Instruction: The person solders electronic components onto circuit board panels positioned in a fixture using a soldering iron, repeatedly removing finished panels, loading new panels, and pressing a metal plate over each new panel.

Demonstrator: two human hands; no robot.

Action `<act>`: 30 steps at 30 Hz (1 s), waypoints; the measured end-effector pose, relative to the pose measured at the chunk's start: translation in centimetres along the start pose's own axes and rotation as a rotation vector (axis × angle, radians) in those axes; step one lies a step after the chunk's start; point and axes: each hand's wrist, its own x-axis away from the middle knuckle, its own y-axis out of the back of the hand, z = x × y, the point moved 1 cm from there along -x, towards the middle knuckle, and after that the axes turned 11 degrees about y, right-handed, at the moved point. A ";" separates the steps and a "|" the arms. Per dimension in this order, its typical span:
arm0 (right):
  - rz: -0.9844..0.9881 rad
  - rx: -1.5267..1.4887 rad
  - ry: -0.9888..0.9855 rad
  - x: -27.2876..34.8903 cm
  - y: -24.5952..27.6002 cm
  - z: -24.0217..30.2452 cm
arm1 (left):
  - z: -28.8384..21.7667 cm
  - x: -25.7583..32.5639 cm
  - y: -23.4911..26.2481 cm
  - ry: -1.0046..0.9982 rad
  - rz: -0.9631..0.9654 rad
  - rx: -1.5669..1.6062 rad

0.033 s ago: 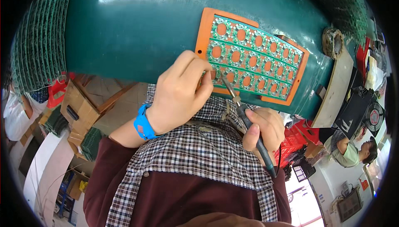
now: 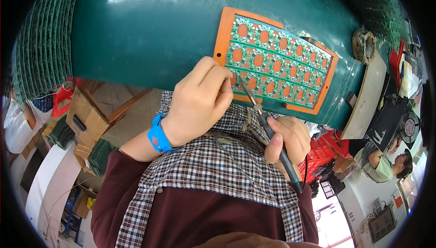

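My right hand [image 2: 289, 140] grips a soldering iron [image 2: 278, 146] by its dark handle, its metal tip pointing up and left onto the near left part of a green circuit board panel [image 2: 268, 44]. That panel has rows of ring-shaped boards with round openings and lies in an orange fixture frame [image 2: 221, 34]. At the panel's near left corner my left hand [image 2: 196, 94] is closed, thumb and fingers pinched close to the iron's tip. Whatever lies between those fingertips is hidden or too small to name. A blue wristband [image 2: 159, 134] circles my left wrist.
The fixture rests on a dark green tabletop [image 2: 145, 34]. Upright green panels [image 2: 43, 48] stand stacked at the far left, more at the far right. A ring-shaped, crusted holder [image 2: 364, 47] sits beside a pale board [image 2: 363, 98]. Red crates [image 2: 318, 152] and another person [image 2: 383, 164] are at right.
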 end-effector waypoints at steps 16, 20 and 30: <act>-0.019 0.040 -0.020 0.3 -0.3 0.1 | 0.5 0.3 -1.6 -0.007 -0.074 -0.055; -0.020 0.036 0.006 0.4 -0.9 0.1 | 0.4 0.4 -2.0 -0.025 -0.046 -0.139; -0.031 0.001 0.029 1.5 -0.6 0.3 | 1.0 1.1 -0.4 0.060 -0.063 -0.055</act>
